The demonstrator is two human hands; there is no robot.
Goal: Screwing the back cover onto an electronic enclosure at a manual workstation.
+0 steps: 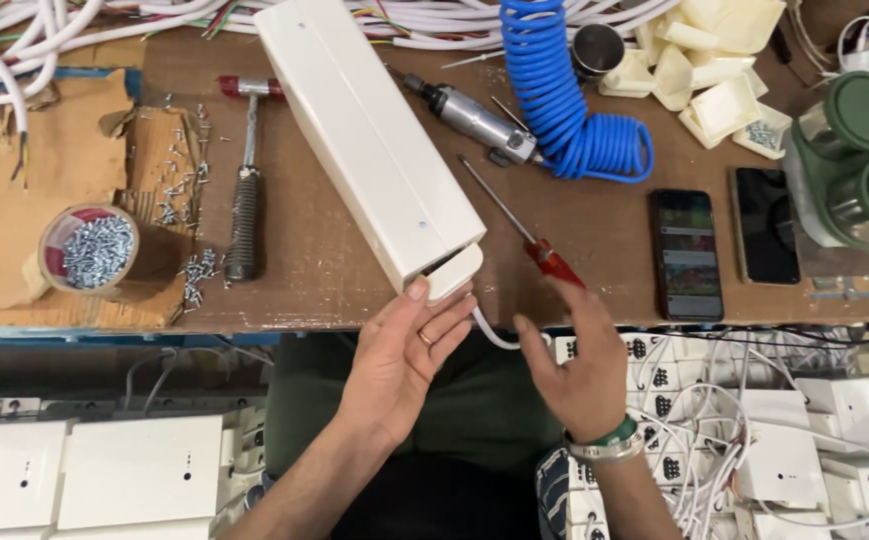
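A long white plastic box [370, 140] lies slanted on the wooden workbench [315, 270], its near end at the bench's front edge. My left hand [405, 355] grips that near end, thumb on top and fingers under the end cap. A white cable [495, 338] comes out of the end and curves right. My right hand [575, 365] hovers open just right of the cable, fingers spread, holding nothing. A red-handled screwdriver [530, 240] lies on the bench just above my right hand.
A hammer [246, 185] and loose screws lie left of the box, beside a tape roll full of screws [95, 250]. A pneumatic driver [475, 122] with blue coiled hose [555, 100], two phones [688, 255], green-lidded jars [860, 150] sit right. White boxes [135, 470] are stacked below.
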